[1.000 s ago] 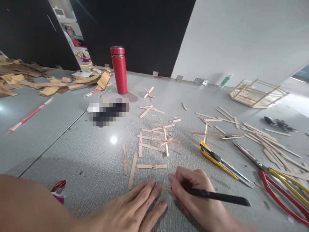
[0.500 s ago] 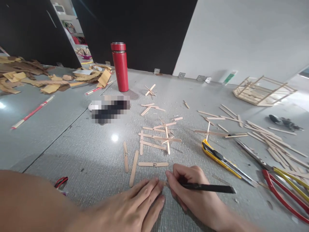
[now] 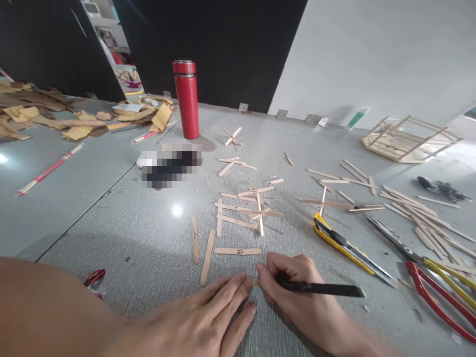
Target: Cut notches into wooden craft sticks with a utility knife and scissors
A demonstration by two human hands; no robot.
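My left hand (image 3: 208, 317) lies flat on the grey tabletop, fingers stretched out, over a wooden craft stick (image 3: 254, 281). Only a short piece of that stick shows between my hands. Close beside it, my right hand (image 3: 297, 292) is closed round a slim black pen-shaped tool (image 3: 327, 289); its tip is hidden behind my fingers. Just beyond my hands lies a craft stick with a dark mark drawn at its middle (image 3: 226, 251). Two more craft sticks (image 3: 207, 258) lie to its left. Farther off, several sticks, some crossed together (image 3: 259, 213), form a loose group.
To the right are a yellow utility knife (image 3: 344, 245) with its blade out, scissors with red and yellow handles (image 3: 420, 272) and a pile of wooden strips (image 3: 427, 218). A wooden frame model (image 3: 409, 144) and a red flask (image 3: 188, 101) stand farther back. Torn cardboard (image 3: 85, 124) lies left.
The view has shifted very slightly. Both hands keep nearly the same place and grip; no object has visibly moved on the table.
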